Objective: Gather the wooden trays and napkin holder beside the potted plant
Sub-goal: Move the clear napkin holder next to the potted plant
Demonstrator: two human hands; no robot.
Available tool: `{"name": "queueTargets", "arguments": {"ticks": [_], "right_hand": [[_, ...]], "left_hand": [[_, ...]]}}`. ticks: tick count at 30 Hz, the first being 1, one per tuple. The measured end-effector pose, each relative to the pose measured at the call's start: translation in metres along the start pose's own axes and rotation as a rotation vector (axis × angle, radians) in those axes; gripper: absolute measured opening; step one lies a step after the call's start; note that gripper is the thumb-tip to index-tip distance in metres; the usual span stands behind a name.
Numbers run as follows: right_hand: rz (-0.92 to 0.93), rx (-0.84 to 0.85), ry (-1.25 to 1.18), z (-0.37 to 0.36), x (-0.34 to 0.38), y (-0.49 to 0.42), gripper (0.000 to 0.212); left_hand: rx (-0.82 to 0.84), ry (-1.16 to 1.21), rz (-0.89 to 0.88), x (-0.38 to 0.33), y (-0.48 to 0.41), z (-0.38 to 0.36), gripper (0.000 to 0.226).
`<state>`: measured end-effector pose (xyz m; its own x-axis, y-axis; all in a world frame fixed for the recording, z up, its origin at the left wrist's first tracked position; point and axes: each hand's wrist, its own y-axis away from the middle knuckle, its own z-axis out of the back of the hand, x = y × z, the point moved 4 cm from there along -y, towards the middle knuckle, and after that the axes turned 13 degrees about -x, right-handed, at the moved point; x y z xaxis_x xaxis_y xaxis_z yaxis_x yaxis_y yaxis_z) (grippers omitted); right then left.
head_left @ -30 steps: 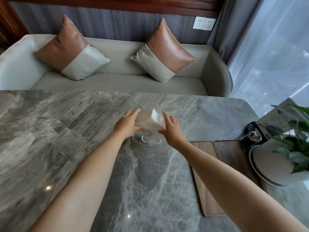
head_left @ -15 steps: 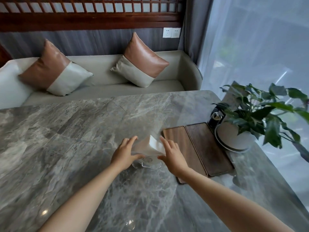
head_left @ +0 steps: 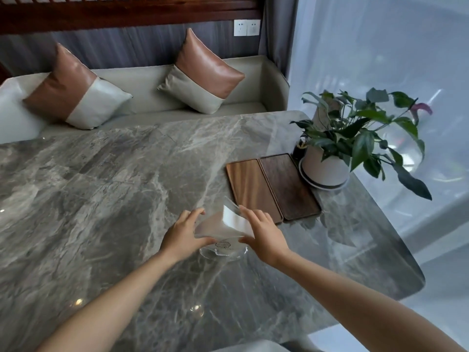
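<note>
A clear napkin holder [head_left: 224,246] with white napkins stands on its round base on the grey marble table [head_left: 101,199]. My left hand [head_left: 184,233] grips its left side and my right hand [head_left: 264,236] grips its right side. Just behind my right hand lie two wooden trays side by side: a lighter one [head_left: 252,190] and a darker one [head_left: 289,185]. The darker tray touches the saucer of the potted plant [head_left: 327,163], a white pot with green leaves at the table's right end.
A small dark bottle-like object [head_left: 300,148] stands behind the pot. The table's rounded right edge runs close past the plant. Beyond the far edge is a grey sofa [head_left: 142,90] with two brown-and-grey cushions. A sheer curtain hangs at the right.
The view has swung right and up, so the plant and trays show fully. Both hands have stayed on the napkin holder, which now sits closer to the lighter tray.
</note>
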<state>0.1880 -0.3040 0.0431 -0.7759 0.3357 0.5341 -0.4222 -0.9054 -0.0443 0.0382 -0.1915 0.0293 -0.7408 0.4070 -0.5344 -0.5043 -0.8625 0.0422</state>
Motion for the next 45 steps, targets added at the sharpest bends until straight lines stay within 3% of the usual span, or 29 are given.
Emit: {"name": "queueTargets", "arguments": {"ticks": [3,7,10,12,20,30,45], "right_hand": [[-0.017,-0.021,-0.027,0.017,-0.015,0.023,0.071],[-0.075,-0.089,-0.046,0.048,-0.042,0.05,0.072],[-0.143,-0.17,-0.049,0.076,-0.069,0.068,0.073],[-0.193,-0.22,-0.042,0.094,-0.09,0.079,0.073],[-0.452,-0.441,-0.001,0.151,-0.173,0.131,0.072],[-0.677,-0.587,0.016,0.18,-0.235,0.147,0.068],[-0.864,-0.588,0.017,0.184,-0.269,0.146,0.067]], "left_hand": [[0.025,0.0,-0.033,-0.021,0.017,-0.005,0.084],[0.069,0.009,-0.149,-0.066,0.028,-0.014,0.114],[0.097,0.022,-0.237,-0.108,0.027,-0.031,0.086],[0.108,0.047,-0.294,-0.137,0.025,-0.045,0.08],[0.304,0.054,-0.514,-0.248,0.015,-0.117,0.081],[0.491,0.043,-0.584,-0.343,-0.003,-0.175,0.08],[0.641,-0.006,-0.592,-0.388,-0.017,-0.221,0.076]]}}
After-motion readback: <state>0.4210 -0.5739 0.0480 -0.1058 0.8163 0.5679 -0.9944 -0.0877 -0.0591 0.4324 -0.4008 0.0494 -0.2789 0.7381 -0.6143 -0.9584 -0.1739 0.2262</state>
